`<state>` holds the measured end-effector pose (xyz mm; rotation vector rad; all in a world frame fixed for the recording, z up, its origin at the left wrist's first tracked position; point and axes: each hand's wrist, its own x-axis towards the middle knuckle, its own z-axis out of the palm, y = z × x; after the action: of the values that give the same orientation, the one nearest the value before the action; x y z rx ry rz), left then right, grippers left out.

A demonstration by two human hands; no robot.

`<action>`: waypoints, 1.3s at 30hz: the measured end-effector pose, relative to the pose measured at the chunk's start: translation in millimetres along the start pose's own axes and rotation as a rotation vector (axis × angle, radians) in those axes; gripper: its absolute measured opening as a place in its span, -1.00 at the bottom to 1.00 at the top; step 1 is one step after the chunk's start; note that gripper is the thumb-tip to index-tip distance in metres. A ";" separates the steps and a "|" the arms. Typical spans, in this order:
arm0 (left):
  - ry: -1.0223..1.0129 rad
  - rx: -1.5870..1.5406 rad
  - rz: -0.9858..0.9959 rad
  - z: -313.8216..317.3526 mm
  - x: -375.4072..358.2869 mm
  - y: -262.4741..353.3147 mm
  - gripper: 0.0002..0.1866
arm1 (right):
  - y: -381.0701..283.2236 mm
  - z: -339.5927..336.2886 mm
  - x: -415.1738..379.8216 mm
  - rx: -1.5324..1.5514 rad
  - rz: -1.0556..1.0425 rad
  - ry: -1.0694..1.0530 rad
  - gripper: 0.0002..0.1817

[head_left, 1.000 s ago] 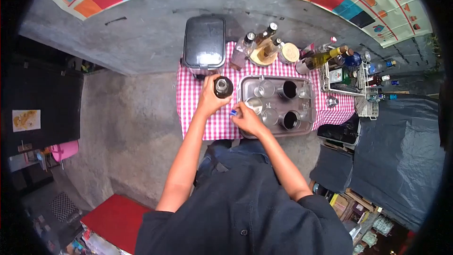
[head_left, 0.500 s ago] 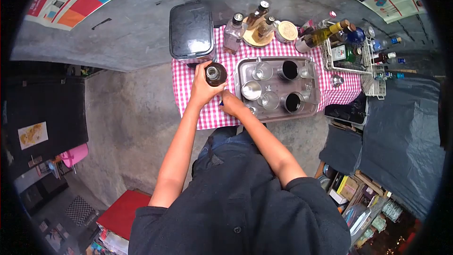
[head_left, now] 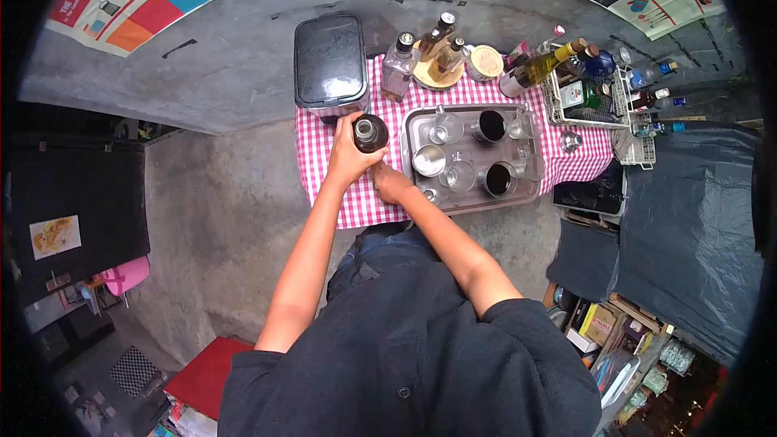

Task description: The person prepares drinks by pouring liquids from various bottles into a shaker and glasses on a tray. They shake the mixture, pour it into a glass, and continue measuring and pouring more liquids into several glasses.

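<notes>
My left hand (head_left: pixel 348 158) is wrapped round a dark bottle (head_left: pixel 373 140), which stands upright with its mouth facing up at me, at the left end of the table. Just below it, close to the bottle's base, my right hand (head_left: pixel 392 186) is curled; its fingertips are partly hidden, and what they hold cannot be made out. Right of both hands lies a brown tray (head_left: pixel 473 204) with several clear glass mugs (head_left: pixel 460 177), a metal cup (head_left: pixel 429 160) and two dark-filled glasses, one a far glass (head_left: pixel 490 126) and one a near glass (head_left: pixel 497 179).
A black-lidded bin (head_left: pixel 330 61) stands behind the bottle. Along the back are a clear square bottle (head_left: pixel 397 71), a wooden plate (head_left: pixel 439 81) with two bottles, and a lidded jar (head_left: pixel 485 63). At right, a white wire basket (head_left: pixel 587 117) holds bottles. A checkered cloth (head_left: pixel 320 170) covers the table.
The view has shifted slightly. My left hand still grips the bottle. A small blue bit seen at my right hand earlier no longer shows, and that hand has turned a little.
</notes>
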<state>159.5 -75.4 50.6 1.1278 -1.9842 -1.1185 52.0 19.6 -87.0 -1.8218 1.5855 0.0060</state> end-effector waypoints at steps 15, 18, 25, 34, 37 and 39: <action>-0.008 0.077 0.019 1.1 -0.4 -3.7 -0.07 | -30.6 -56.9 -59.4 0.117 0.047 0.007 -0.44; -0.013 0.119 0.035 0.2 -2.0 -1.1 -0.05 | -44.8 -83.9 -112.5 0.302 -0.071 0.114 -0.44; 0.050 0.108 0.041 1.0 -8.9 2.9 0.07 | -21.4 -110.4 -210.3 0.344 0.118 0.191 -0.46; 0.171 0.077 -0.120 16.7 -1.8 22.4 -0.24 | 31.2 -147.3 -225.4 0.456 0.218 0.380 -0.57; 0.281 0.077 -0.178 26.3 2.0 20.0 -0.44 | 45.3 -162.4 -212.1 0.433 0.144 0.368 -0.57; 0.334 0.100 -0.190 29.4 3.8 22.6 -0.49 | 50.0 -173.1 -205.3 0.462 0.130 0.350 -0.59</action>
<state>125.6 -61.2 56.8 1.4755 -1.7151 -0.8600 -116.9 110.1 107.7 -1.4071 1.7592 -0.5990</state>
